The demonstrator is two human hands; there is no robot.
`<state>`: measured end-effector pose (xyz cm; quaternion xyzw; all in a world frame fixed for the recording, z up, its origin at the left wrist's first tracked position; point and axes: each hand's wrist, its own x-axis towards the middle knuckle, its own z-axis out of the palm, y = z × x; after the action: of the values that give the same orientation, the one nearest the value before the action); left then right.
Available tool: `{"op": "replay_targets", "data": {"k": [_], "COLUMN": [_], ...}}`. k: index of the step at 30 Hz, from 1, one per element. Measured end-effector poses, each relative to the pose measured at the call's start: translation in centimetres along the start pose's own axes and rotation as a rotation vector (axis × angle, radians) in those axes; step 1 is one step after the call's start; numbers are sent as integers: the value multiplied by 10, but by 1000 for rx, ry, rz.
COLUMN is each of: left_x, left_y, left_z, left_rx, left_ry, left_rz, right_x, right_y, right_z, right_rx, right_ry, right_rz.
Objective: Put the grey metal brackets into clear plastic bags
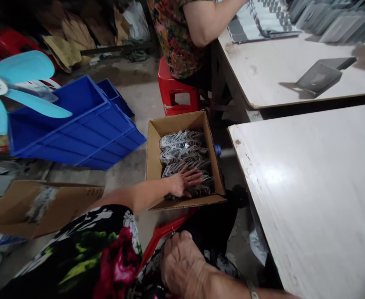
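Our carton (155, 153) sits at 12 o'clock from us, w/ rows of what look like film-wrapped pcs (184, 153) standing in it. To press these well, we prob want the L hand (181, 183) flat & light, load spread evenly, no fingertips dug in, b/c the wrap could snag or a pc could tip onto its neighbor. Straight rows should help too. Pose-wise, our L forearm comes in from approx 8 o'clock over the carton's near edge; palm's down on the pcs at the carton's 6 o'clock, fingers apart, pointing to approx 3. Our R hand (182, 259) is outside the carton, also at its 6, back up, fingers curled under; can't tell if they're clamped on anything. White table (294, 174) is at 3, blue crate (85, 128) approx 10.
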<state>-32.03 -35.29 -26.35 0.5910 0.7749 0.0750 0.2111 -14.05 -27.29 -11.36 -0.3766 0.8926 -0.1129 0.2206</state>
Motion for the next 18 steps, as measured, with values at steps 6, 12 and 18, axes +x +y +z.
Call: {"op": "replay_targets", "data": {"k": [6,12,18], "left_x": [-25,-28,-26], "left_y": [-19,-11,-1], "left_z": [-23,2,11], "left_rx": [174,232,208], "left_ry": [-29,-52,-79], "left_rz": [-45,-148,-233], "right_x": [2,3,4], "right_y": [3,1,0], "right_z": [-14,-14,-14], "right_rx": [13,27,31], "right_ry": [-128,-112,-112], "right_rz": [-32,-17,-2]}}
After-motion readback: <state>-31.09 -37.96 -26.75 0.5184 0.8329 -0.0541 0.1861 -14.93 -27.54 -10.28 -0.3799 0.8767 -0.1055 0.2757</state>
